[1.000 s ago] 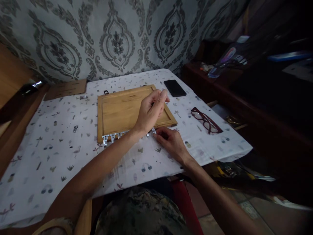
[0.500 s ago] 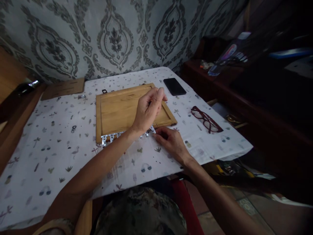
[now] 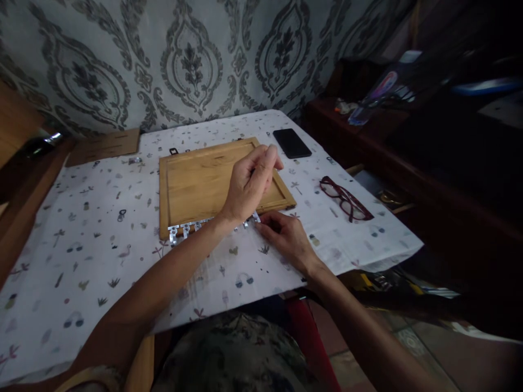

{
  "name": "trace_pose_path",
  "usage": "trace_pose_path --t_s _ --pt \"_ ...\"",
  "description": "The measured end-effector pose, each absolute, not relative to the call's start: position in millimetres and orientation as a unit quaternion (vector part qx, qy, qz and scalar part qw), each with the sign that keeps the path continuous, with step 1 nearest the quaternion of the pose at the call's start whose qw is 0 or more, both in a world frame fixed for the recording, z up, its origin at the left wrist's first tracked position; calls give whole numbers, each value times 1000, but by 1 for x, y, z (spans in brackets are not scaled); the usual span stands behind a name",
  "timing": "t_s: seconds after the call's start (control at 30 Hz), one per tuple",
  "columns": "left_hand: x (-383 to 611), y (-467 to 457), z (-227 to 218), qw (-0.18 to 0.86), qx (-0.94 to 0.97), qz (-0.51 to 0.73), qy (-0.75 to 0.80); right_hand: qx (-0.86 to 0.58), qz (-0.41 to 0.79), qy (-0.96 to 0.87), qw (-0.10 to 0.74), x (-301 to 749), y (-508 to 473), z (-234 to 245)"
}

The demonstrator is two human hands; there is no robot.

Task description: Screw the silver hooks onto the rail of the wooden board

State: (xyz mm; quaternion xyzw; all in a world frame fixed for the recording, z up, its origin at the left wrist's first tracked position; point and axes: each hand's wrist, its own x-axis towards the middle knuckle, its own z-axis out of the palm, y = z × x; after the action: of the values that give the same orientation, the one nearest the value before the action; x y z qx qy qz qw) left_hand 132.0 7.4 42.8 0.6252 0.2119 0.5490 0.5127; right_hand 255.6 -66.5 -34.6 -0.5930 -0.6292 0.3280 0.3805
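Note:
A framed wooden panel [image 3: 192, 185] lies flat on the cloth-covered table. Along its near edge runs a metal hook rail [image 3: 186, 227] with several silvery hooks, its middle hidden behind my left forearm. My left hand [image 3: 253, 177] is raised over the panel's right part with its fingers curled closed; whatever they may grip is hidden. At the rail's right end, the thumb and fingers of my right hand [image 3: 286, 237] pinch the metal, low against the table.
Right of the panel lie a dark phone [image 3: 292, 143] and red-framed glasses [image 3: 345, 199]. A piece of cardboard [image 3: 104, 147] and a small clear packet [image 3: 134, 160] are at the back left. Dark furniture [image 3: 368, 158] with a bottle [image 3: 378, 92] borders the table's right side.

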Motion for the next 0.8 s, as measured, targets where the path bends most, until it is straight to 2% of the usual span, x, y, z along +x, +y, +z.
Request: trace_pose_path --t_s 0.27,0.43,0.67,0.8 --pt "129 15 56 580 673 430 160 -592 330 -633 375 255 -67 -32" --pt "127 24 59 609 673 380 182 -598 332 -629 370 255 -67 -30" --pt "129 23 58 505 668 472 277 -596 326 -631 375 256 -67 -33" --pt "134 14 53 492 635 521 289 -590 319 -637 379 255 -66 -32"
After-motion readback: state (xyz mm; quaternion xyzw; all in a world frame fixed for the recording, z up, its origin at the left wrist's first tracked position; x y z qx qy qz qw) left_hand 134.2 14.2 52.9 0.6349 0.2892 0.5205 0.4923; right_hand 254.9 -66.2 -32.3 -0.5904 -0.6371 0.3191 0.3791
